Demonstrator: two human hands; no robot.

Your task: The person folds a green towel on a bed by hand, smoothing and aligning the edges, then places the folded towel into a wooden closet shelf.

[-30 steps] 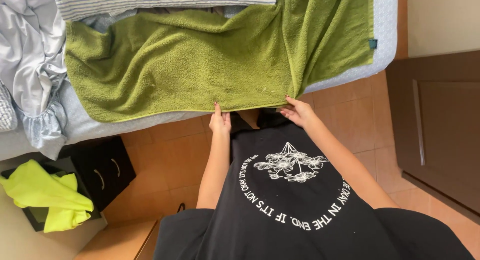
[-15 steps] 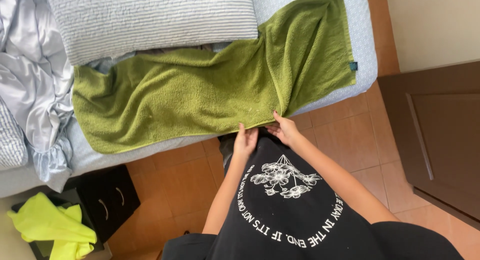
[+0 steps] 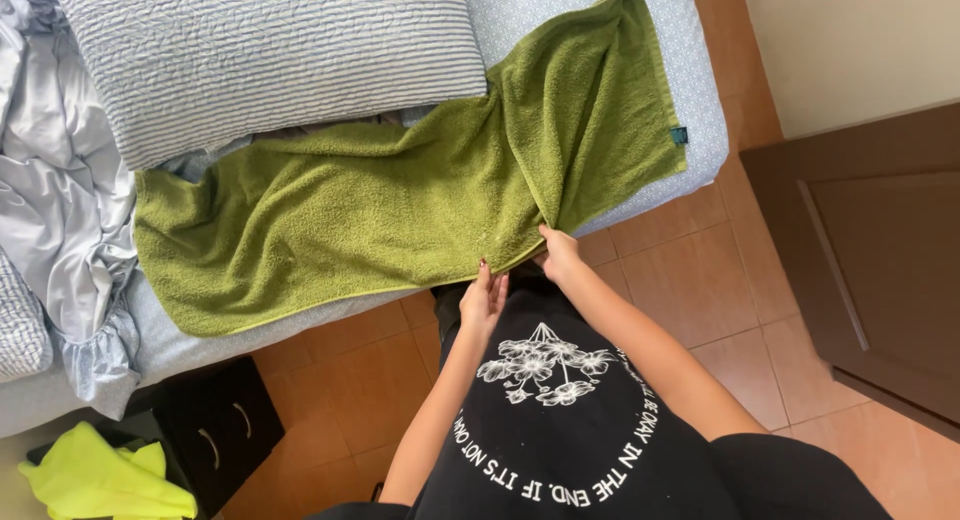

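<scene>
A green towel (image 3: 400, 210) lies spread across the bed (image 3: 700, 130), running from the left of the frame to the upper right. Its right part is folded up into a raised crease, and its near edge hangs at the edge of the mattress in the middle of the frame.

The right hand (image 3: 558, 255) is at that near edge, just below the crease, its fingers pinched shut on the towel's hem. The left hand (image 3: 484, 298) is just beside it, a little lower and to the left. Its fingertips touch the same hem, fingers held close together and fairly straight; I can't tell whether they actually grip the cloth or only rest against it. The two hands are near each other but not touching.

A striped grey pillow (image 3: 270, 60) lies at the top of the frame, its lower edge overlapping the towel's far side. Crumpled pale grey bedding (image 3: 60, 210) is heaped at the left. On the tiled floor (image 3: 690, 280), at the lower left, stands a small black drawer unit (image 3: 215, 435) with a bright yellow cloth (image 3: 100, 475) beside it. A dark wooden cabinet (image 3: 870, 270) fills the right side.
</scene>
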